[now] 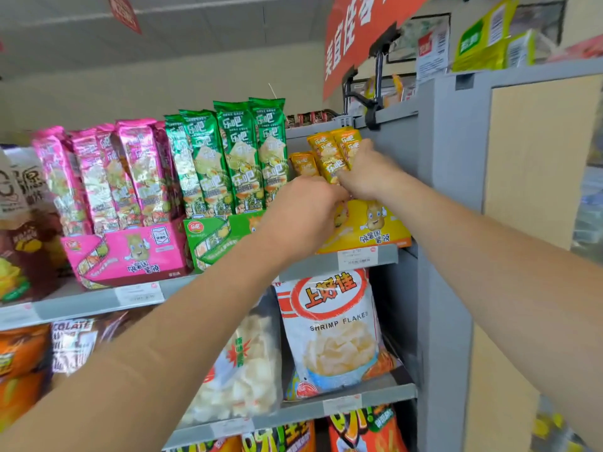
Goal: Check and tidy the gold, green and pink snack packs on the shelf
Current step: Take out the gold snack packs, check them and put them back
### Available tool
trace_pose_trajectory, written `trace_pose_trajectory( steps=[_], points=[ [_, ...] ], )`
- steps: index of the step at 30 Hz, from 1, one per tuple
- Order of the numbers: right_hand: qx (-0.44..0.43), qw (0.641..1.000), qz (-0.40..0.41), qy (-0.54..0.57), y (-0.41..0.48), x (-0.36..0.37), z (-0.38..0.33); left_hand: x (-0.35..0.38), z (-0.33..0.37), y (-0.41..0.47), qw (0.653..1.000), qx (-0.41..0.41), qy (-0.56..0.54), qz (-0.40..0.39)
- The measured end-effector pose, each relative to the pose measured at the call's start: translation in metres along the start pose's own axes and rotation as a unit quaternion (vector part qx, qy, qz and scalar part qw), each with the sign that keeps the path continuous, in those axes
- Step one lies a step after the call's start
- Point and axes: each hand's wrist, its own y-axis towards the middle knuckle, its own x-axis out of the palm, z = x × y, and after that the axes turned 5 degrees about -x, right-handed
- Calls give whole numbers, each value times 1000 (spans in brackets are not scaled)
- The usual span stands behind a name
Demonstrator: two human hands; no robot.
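On the upper shelf stand three display boxes of tall snack packs. Pink packs (107, 177) fill the pink box at the left, green packs (228, 158) the green box in the middle, gold packs (332, 151) the yellow box (375, 230) at the right. Both hands are at the yellow box. My right hand (368, 172) grips the upright gold packs from the right side. My left hand (303, 207) is closed on the lower part of the same gold packs, its fingers hidden behind them.
A grey shelf upright (450, 158) stands just right of the gold packs. Below hang a shrimp flakes bag (332, 331) and a clear bag of white crackers (241, 363). Brown bags (23, 223) sit at the far left. A red banner (359, 31) hangs above.
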Motion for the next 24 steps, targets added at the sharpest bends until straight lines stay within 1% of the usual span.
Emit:
trace_pose_trajectory(
  steps=[3,7,9,10,11,13,16,17,19,20,21,22,24],
  points=[
    [-8,999,42,-2,-3,1,2,-3,-3,7,999,-26,-18,-7],
    [-24,995,98,22,-11,-3,1,0,1,14,998,-54,11,-29],
    [-53,987,137,69,-19,-4,-1,5,3,15,997,-68,23,-41],
    [-84,978,163,101,-22,-5,-2,6,4,15,996,-72,23,-43],
    [-127,964,193,131,-27,-5,-3,8,3,16,996,-76,19,-45],
    [-206,924,252,199,-37,-11,-5,9,2,17,995,-82,3,-57],
    [-255,866,305,304,-52,-28,-6,6,1,15,994,-92,-33,-56],
    [-266,845,322,333,-58,-33,-6,4,2,13,993,-96,-47,-42],
    [-291,806,347,381,-72,-40,-5,1,5,5,989,-112,-98,22],
    [-300,792,351,400,-79,-42,-5,-3,8,0,980,-124,-143,65],
    [-306,783,348,415,-87,-43,-5,-7,12,-7,963,-138,-204,106],
    [-310,778,340,428,-94,-44,-4,-12,18,-14,938,-145,-280,141],
    [-307,779,304,455,-108,-42,-3,-24,31,-25,867,-131,-444,186]
  ],
)
